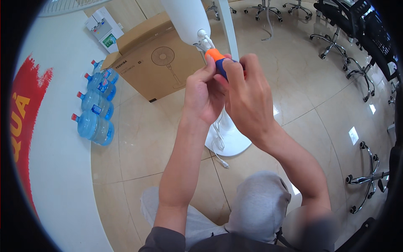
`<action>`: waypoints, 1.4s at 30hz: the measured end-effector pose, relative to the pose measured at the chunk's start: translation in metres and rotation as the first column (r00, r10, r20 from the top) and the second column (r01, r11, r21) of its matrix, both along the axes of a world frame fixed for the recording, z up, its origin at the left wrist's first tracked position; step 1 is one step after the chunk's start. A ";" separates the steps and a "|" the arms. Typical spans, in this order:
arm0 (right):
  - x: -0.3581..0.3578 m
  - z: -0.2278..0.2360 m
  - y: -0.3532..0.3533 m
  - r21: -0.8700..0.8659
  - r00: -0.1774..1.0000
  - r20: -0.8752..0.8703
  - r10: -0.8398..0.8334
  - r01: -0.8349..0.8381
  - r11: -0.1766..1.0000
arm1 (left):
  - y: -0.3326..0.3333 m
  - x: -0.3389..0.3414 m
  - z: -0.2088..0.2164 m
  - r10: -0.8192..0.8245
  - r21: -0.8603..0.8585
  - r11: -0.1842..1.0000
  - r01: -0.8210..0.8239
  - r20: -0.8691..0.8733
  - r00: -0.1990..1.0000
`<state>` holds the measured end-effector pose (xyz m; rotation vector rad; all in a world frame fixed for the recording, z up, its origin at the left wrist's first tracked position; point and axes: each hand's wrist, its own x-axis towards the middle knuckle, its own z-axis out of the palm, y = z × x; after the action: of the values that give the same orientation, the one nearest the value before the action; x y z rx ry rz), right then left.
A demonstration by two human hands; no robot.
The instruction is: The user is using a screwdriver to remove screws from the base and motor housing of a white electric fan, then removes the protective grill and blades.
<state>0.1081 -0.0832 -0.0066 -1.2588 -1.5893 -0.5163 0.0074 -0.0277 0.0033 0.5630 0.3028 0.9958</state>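
Observation:
In front of me is a white standing fan, its motor housing (pixel 187 19) at the top and a hinged neck joint (pixel 204 41) just below. Both hands are raised to that joint. Fingers of my right hand (pixel 249 94) wrap round a screwdriver (pixel 216 56) with an orange and blue handle. My left hand (pixel 202 92) also closes on the handle, thumb against its orange part. The orange end lies right by the neck joint; I cannot make out the blade. Below my hands stands the fan's round white base (pixel 235 143), a white power cord (pixel 219 136) bundled over it.
Behind the fan stands an open cardboard box (pixel 155 63). Several blue water bottles (pixel 94 126) line the wall at left, near a white water dispenser (pixel 103 29). Wheeled office chairs (pixel 336 44) stand at right. A white post (pixel 228 31) rises behind the fan.

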 end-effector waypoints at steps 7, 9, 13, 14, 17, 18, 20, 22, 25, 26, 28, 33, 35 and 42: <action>0.010 -0.002 0.004 0.177 0.984 0.170 0.045 -0.076 0.981 | 0.004 0.004 0.006 0.040 0.045 0.998 -0.035 -0.106 0.994; 0.006 0.001 0.002 0.166 0.992 0.105 0.072 -0.089 0.982 | 0.015 -0.004 0.000 0.032 0.008 0.999 -0.031 -0.067 0.997; -0.009 0.001 -0.016 -0.093 0.963 -0.255 0.088 -0.115 0.989 | 0.024 -0.007 -0.012 -0.204 0.067 0.978 0.199 0.089 0.975; -0.011 0.001 -0.015 -0.095 0.964 -0.252 0.086 -0.113 0.989 | 0.019 -0.002 -0.011 -0.089 0.009 0.996 0.088 0.100 0.991; -0.012 0.001 -0.010 -0.105 0.983 -0.178 0.048 -0.067 0.992 | 0.016 -0.003 -0.012 -0.114 0.042 0.993 0.109 0.156 0.981; -0.010 0.000 -0.009 -0.097 0.997 -0.075 0.008 -0.015 0.995 | 0.016 -0.004 -0.013 -0.113 0.042 0.993 0.107 0.157 0.981; -0.004 0.001 -0.007 -0.084 0.999 0.030 -0.030 0.033 0.996 | 0.017 -0.008 -0.013 -0.068 0.154 0.986 0.065 0.013 0.998; 0.004 0.000 -0.004 0.008 0.975 0.223 -0.004 0.002 1.000 | 0.012 -0.004 -0.005 0.006 0.155 0.988 0.007 -0.085 0.996; 0.011 0.001 -0.002 0.043 0.971 0.222 0.088 -0.100 0.994 | 0.011 -0.003 0.000 0.065 0.146 0.988 -0.042 -0.154 0.986; 0.010 0.000 -0.004 0.041 0.971 0.222 0.086 -0.098 0.994 | 0.011 -0.002 0.001 0.048 0.130 0.991 -0.031 -0.123 0.991; 0.002 0.000 -0.004 0.090 0.996 0.058 0.073 -0.078 0.993 | 0.013 -0.003 -0.001 0.020 0.097 0.995 -0.009 -0.112 0.993; -0.014 -0.005 -0.015 -0.126 0.980 -0.189 0.070 -0.095 0.988 | 0.025 -0.009 -0.014 -0.159 0.120 0.981 0.151 0.061 0.985; -0.011 -0.006 -0.011 -0.144 0.976 -0.204 0.082 -0.113 0.983 | 0.013 0.000 -0.009 0.015 0.056 0.998 -0.019 0.075 0.997; 0.005 -0.007 -0.007 -0.007 0.989 0.143 0.042 -0.041 0.999 | 0.012 -0.002 -0.005 0.122 0.171 0.982 -0.085 -0.217 0.969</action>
<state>0.1135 -0.0902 -0.0135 -1.2118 -1.7334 -0.5881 0.0051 -0.0154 -0.0012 0.8175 0.4614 1.0645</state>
